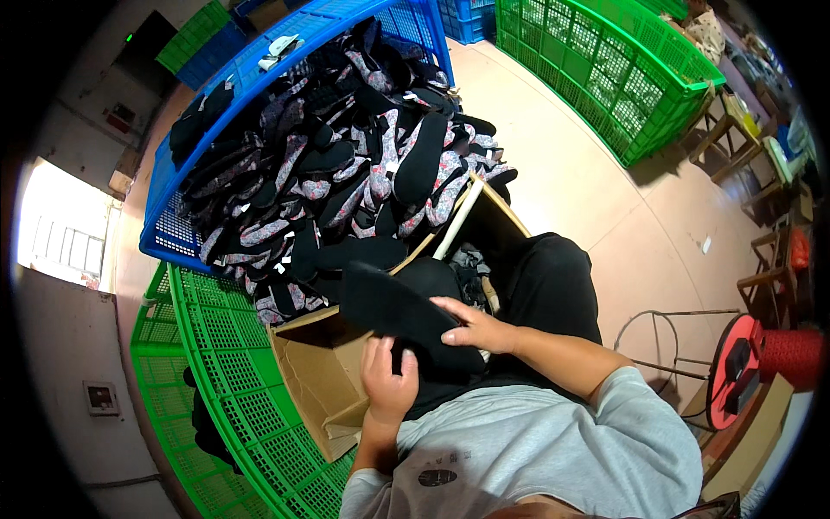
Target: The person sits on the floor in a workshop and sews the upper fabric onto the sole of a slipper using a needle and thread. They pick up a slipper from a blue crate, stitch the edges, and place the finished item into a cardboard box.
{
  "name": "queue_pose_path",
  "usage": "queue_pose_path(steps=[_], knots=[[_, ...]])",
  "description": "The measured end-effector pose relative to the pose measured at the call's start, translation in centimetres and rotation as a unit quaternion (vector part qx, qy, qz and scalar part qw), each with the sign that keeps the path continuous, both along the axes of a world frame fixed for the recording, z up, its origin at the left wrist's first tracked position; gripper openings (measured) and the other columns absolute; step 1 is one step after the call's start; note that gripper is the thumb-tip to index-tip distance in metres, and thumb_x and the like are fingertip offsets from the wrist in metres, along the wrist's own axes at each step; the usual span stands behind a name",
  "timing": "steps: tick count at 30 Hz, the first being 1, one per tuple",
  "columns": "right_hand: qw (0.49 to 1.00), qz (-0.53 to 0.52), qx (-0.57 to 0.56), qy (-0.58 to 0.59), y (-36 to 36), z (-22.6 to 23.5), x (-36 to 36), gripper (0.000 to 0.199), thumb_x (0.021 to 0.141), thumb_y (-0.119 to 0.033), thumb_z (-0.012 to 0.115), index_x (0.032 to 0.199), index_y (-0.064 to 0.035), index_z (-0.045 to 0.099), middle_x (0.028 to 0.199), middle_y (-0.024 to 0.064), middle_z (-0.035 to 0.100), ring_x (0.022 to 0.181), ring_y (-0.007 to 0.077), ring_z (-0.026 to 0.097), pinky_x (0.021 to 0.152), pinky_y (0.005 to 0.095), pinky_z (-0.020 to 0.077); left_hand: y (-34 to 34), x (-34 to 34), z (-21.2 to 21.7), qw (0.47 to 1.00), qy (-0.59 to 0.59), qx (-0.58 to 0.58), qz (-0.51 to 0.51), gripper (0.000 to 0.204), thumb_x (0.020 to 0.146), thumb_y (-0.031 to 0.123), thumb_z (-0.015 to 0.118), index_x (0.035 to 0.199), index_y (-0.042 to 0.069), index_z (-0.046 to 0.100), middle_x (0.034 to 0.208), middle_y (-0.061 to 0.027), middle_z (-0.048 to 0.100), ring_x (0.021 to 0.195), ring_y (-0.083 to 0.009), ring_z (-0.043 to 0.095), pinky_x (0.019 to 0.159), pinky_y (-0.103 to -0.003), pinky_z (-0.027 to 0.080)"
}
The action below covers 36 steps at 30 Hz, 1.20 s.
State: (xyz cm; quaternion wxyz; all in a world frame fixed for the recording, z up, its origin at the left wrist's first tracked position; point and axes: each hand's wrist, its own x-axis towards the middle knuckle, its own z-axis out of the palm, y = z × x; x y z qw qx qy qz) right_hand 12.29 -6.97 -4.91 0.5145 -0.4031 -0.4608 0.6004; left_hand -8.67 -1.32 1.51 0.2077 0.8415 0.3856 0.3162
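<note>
Over my lap I hold a long black shoe sole [402, 316], its broad dark face turned up and its rounded end toward the pile. My left hand [389, 381] grips its near-left edge, fingers curled and thumb bent. On the opposite side my right hand [475, 330] is closed on it, thumb and a finger lying on the dark face. Whether an upper is attached underneath is hidden. Just beyond is a big heap of floral-patterned shoes [377, 179] with black soles, lying at all angles.
The heap spills from a tilted blue crate [154, 203]. An open cardboard box [307, 372] stands at my left, beside a green crate [233, 389]. Another green crate [605, 82] stands far right. A red spool [791, 359] on a wire stand is at right, near wooden stools [769, 277].
</note>
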Motion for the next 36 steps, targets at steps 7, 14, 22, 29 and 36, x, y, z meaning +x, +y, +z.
queue_pose_path(steps=[7, 14, 22, 29, 36], knots=[[0.993, 0.047, 0.057, -0.096, -0.2, -0.2, 0.1, 0.072, 0.090, -0.031, 0.067, 0.149, -0.0084, 0.033, 0.143, 0.0144, 0.046, 0.132, 0.0236, 0.043, 0.111, 0.0354, 0.0322, -0.1, -0.2, -0.8, 0.970, -0.039, -0.191, -0.145, 0.027, 0.074, 0.005, 0.064, 0.101, 0.000, 0.068, 0.099, -0.0185, 0.069, 0.092, -0.0360, 0.066, 0.084, -0.039, 0.051], [0.990, 0.114, 0.013, -0.082, -0.1, 1.3, 0.7, 0.068, 0.092, -0.035, 0.066, 0.147, -0.0084, 0.037, 0.141, 0.0137, 0.047, 0.130, 0.0233, 0.045, 0.109, 0.0351, 0.0336, -0.4, -0.6, -0.2, 0.960, -0.027, -0.192, -0.202, 0.035, 0.076, 0.006, 0.064, 0.111, 0.000, 0.066, 0.106, -0.0173, 0.069, 0.099, -0.0311, 0.066, 0.090, -0.036, 0.049], [0.985, 0.151, -0.008, -0.087, 0.0, 1.9, 0.7, 0.070, 0.088, -0.037, 0.067, 0.146, -0.0077, 0.040, 0.141, 0.0137, 0.047, 0.130, 0.0251, 0.045, 0.110, 0.0367, 0.0334, -0.5, -0.8, -1.3, 0.899, 0.140, -0.305, -0.281, 0.048, 0.082, 0.022, 0.066, 0.124, 0.001, 0.058, 0.125, -0.0195, 0.058, 0.116, -0.0343, 0.056, 0.099, -0.038, 0.044], [0.972, 0.176, 0.040, -0.150, -0.3, 1.1, 0.5, 0.068, 0.086, -0.041, 0.069, 0.142, -0.0105, 0.044, 0.134, 0.0157, 0.055, 0.121, 0.0297, 0.055, 0.102, 0.0372, 0.0420, -1.7, 0.5, -2.2, 0.880, 0.178, -0.314, -0.309, 0.049, 0.078, 0.037, 0.073, 0.113, 0.004, 0.063, 0.107, -0.0157, 0.066, 0.100, -0.0308, 0.064, 0.087, -0.039, 0.051], [0.972, 0.173, 0.043, -0.155, -0.2, 1.3, 0.3, 0.066, 0.086, -0.040, 0.070, 0.140, -0.0101, 0.046, 0.134, 0.0152, 0.055, 0.121, 0.0296, 0.055, 0.102, 0.0369, 0.0418, -2.2, 0.8, -1.1, 0.883, 0.119, -0.364, -0.270, 0.049, 0.077, 0.043, 0.076, 0.105, 0.004, 0.068, 0.099, -0.0141, 0.068, 0.090, -0.0296, 0.067, 0.080, -0.039, 0.054]])
